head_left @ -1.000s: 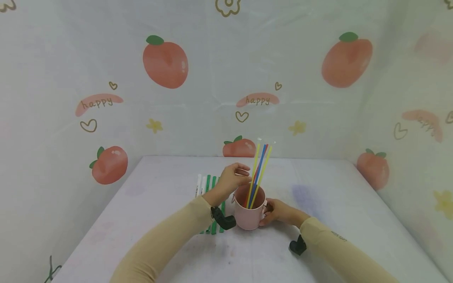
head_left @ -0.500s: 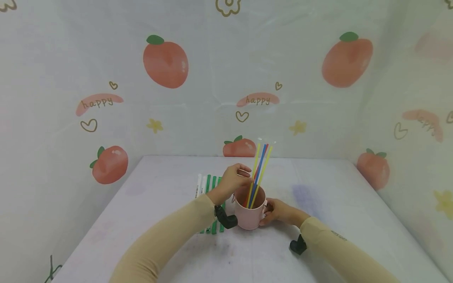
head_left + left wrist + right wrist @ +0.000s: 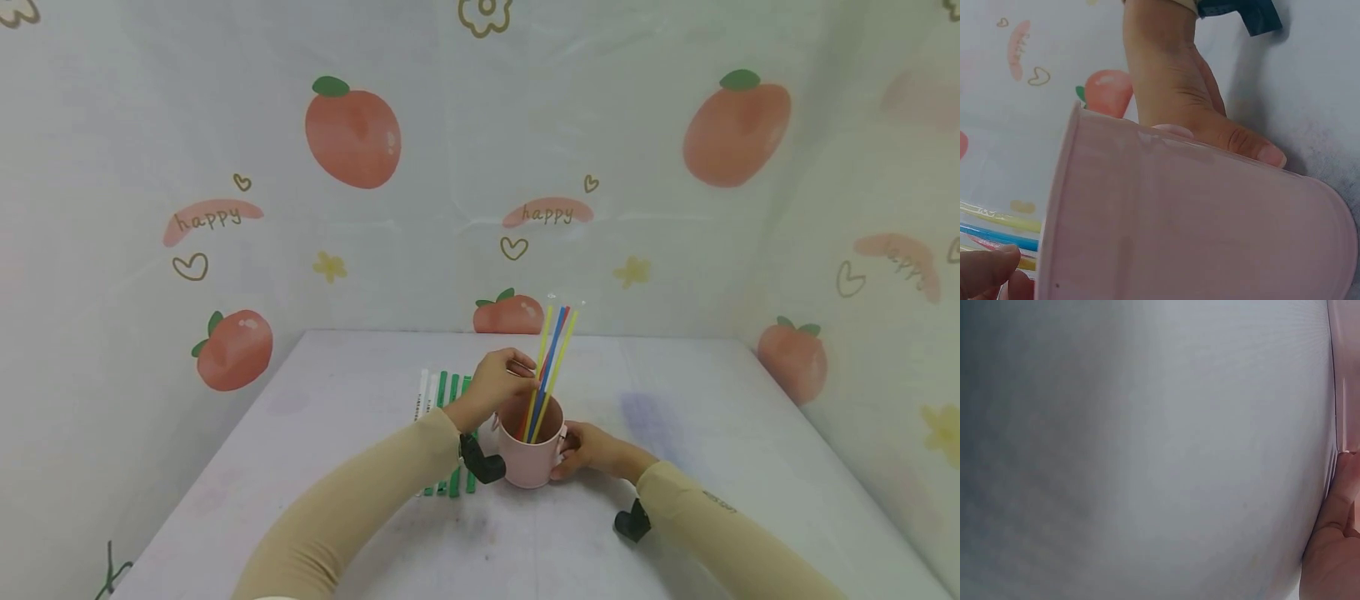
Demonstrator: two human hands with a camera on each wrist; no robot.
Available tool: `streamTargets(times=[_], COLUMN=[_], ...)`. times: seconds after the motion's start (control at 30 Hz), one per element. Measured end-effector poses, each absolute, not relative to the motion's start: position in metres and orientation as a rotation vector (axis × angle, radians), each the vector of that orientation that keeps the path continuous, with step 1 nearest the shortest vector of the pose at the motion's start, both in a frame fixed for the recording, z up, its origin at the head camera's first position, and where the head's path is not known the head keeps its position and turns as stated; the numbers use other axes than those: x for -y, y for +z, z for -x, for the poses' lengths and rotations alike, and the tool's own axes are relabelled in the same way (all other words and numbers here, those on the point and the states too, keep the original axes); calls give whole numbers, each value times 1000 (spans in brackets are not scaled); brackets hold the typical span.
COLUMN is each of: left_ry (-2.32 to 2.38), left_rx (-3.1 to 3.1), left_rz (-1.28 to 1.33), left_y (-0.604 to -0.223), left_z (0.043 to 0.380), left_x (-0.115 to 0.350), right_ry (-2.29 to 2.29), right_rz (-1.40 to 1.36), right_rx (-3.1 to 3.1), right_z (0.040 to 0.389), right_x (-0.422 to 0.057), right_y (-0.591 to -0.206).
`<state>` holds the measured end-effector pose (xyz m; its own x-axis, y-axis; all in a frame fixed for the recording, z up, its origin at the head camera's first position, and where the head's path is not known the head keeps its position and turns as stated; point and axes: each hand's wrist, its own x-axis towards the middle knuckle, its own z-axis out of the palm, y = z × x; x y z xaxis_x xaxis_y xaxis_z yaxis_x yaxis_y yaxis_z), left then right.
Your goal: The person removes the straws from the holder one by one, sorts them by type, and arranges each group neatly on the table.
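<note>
A white backdrop (image 3: 450, 150) printed with red fruits (image 3: 354, 140), 2 of them large and high up, pink bands (image 3: 547, 212) lettered "happy", gold heart outlines and yellow flowers (image 3: 330, 267) rises behind a white-covered bench (image 3: 352, 375) with a violet smudge (image 3: 651, 421) toward its right side, a thin dark-green cord (image 3: 110, 575) showing lower left.

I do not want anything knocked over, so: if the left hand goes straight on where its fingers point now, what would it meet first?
Most likely the coloured sticks leaning in the pink mug; the left hand looks close to them, though contact is unclear.
</note>
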<state>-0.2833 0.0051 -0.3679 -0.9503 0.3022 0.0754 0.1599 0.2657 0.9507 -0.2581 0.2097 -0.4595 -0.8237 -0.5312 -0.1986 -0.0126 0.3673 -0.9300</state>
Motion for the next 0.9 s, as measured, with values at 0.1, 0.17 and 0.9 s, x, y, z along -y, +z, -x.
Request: streamTargets(times=[0.1,0.17,0.9], left_ry=[1773,1775,2106], left_rx=[-2393,-2397,-2180], left_rz=[-448,-445,-358], left_y=[-368,-368,-358], left_z=[284,284,283], left_x=[-5,-6,4], right_ry=[-1467,-1470,-1454], right_rz=[472,467,488], right_rx=[-2159,-2161,-2171], right_z=[258,257,259], right_x=[-210,-210,-211], right_y=[-459,-459,-460])
